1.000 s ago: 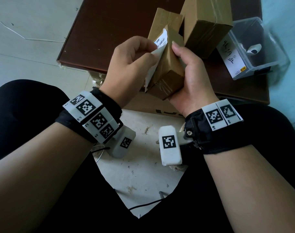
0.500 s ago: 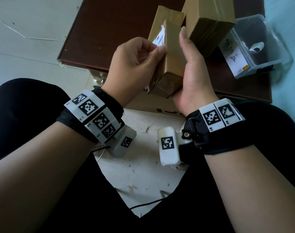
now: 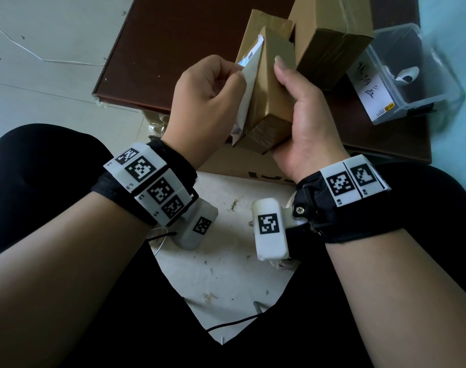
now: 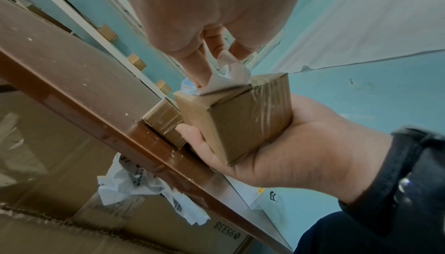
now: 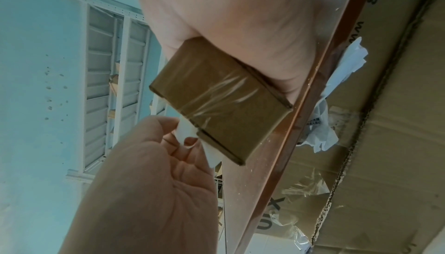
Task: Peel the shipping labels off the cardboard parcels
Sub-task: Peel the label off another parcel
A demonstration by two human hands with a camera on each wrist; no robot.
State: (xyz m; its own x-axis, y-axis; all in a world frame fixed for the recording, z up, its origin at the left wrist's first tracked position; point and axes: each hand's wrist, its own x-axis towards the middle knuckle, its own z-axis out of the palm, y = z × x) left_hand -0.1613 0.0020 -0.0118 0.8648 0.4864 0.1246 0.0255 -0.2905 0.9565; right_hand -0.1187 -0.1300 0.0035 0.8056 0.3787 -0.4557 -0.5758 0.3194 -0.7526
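Label half lifted from small parcel.
Shipping label [image 3: 249, 75] is pinched by left hand [image 3: 205, 102]; cardboard parcel [image 3: 273, 102] is gripped by right hand [image 3: 303, 123]; a slow, low-angle pull is advised against tearing.

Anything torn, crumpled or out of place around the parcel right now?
Only crumpled peeled labels lying on the big carton under the table edge. The shipping label, pinched by the left hand, hangs half-lifted off the small parcel; no tearing shows.

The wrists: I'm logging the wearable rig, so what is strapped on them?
Each bare forearm ends in a black wrist strap carrying white plates printed with black square markers. A white marker-tagged camera housing hangs under each wrist; thin cables trail beneath the left one.
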